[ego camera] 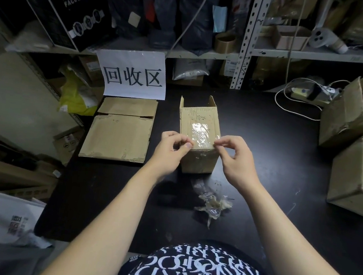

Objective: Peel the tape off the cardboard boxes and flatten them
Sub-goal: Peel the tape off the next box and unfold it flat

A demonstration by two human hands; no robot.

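A small brown cardboard box (199,119) lies on its side on the black table (263,159), its far end open with flaps up. A patch of clear shiny tape (200,132) covers its top face near me. My left hand (170,149) has curled fingers, and its thumb presses the box's near left top edge. My right hand (235,152) pinches the tape's right edge at the box's near right corner. A flattened cardboard box (120,131) lies to the left on the table.
A crumpled wad of peeled tape (212,203) lies on the table in front of the box. Two unflattened boxes (356,124) stand at the right edge. A white sign (133,74) hangs from cluttered metal shelves behind. Cables (296,98) lie at the back right.
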